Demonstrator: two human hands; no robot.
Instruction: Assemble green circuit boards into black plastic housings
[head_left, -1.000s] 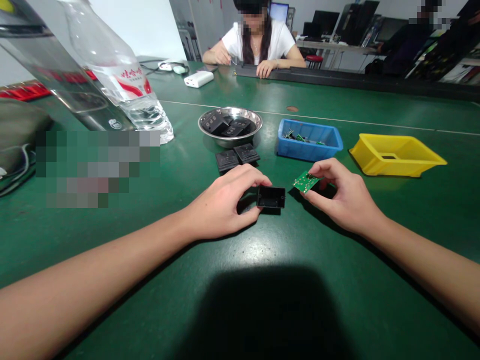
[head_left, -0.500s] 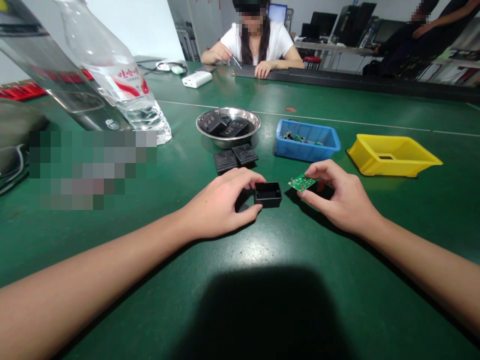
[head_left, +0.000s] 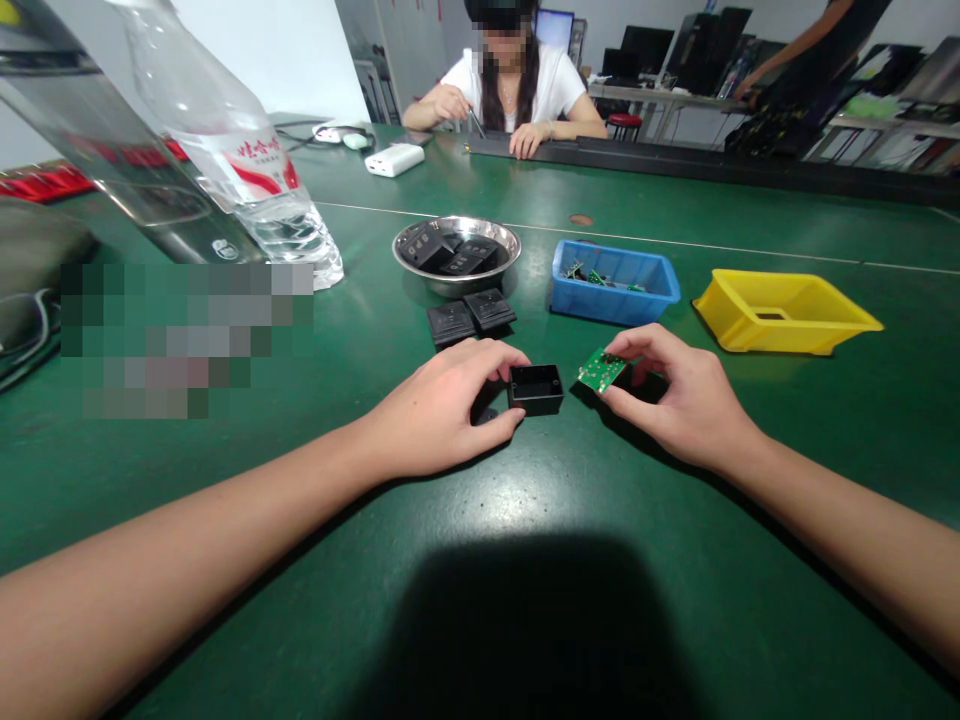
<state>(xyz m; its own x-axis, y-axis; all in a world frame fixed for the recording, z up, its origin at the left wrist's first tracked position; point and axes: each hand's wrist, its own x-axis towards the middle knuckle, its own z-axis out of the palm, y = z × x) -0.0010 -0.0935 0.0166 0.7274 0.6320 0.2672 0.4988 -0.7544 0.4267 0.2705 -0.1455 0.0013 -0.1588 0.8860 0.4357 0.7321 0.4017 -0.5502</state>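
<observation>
My left hand (head_left: 450, 410) grips the left side of a small black open-topped box (head_left: 535, 390) on the green table, thumb and fingers at its corners. Just right of the box, my right hand (head_left: 679, 405) holds a green circuit board (head_left: 601, 370) by its right edge between thumb and fingers. The board is tilted and does not touch the box. Two flat black pieces (head_left: 451, 322) (head_left: 489, 309) lie beyond my left hand. Behind them, a metal bowl (head_left: 457, 284) holds black cases.
A blue bin (head_left: 615, 300) with circuit boards and a yellow bin (head_left: 787, 325) stand beyond my right hand. Large bottles (head_left: 262, 190) are at the left. Across the table (head_left: 360, 640), near a white power bank (head_left: 395, 160), a person (head_left: 551, 90) works with a thin tool.
The circuit board has tilted slightly in my right hand, and its fingers have shifted a little. My left hand and the box have barely moved. In the right background, a standing person has changed posture.
</observation>
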